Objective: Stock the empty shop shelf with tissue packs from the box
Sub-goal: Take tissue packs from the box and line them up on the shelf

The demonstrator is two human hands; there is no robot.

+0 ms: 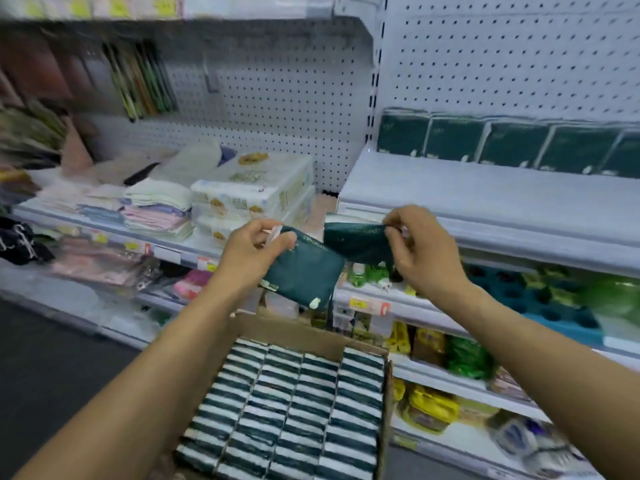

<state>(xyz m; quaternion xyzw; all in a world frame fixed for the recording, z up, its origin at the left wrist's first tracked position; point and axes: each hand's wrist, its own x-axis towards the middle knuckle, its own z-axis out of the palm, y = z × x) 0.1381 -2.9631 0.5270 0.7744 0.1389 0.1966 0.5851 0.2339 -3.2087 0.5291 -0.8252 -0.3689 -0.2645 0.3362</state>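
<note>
Far left: blurred shelf bay with folded cloths in pastel stacks, and just right of them white tissue bundles stacked against the pegboard back panel.

Centre left: left hand raised in front of the shelving, fingers and thumb curled round the upper edge of a dark green tissue pack. Pack hangs tilted, lower corner pointing down toward the box.

Centre right: right hand, thumb and fingertips pinched onto the right end of a second green pack. This pack sits a little higher than the first, near the front lip of the white shelf. The two packs meet or overlap at their near corners; cannot tell whether they actually touch.

Below the hands: open cardboard box, packed with rows of green-and-white tissue packs standing on edge, four columns across.

Right: the white shelf carries one row of dark green packs upright along its back, against the pegboard; the front of the shelf surface is bare. Lower shelves hold green and yellow packaged goods, blurred.
</note>
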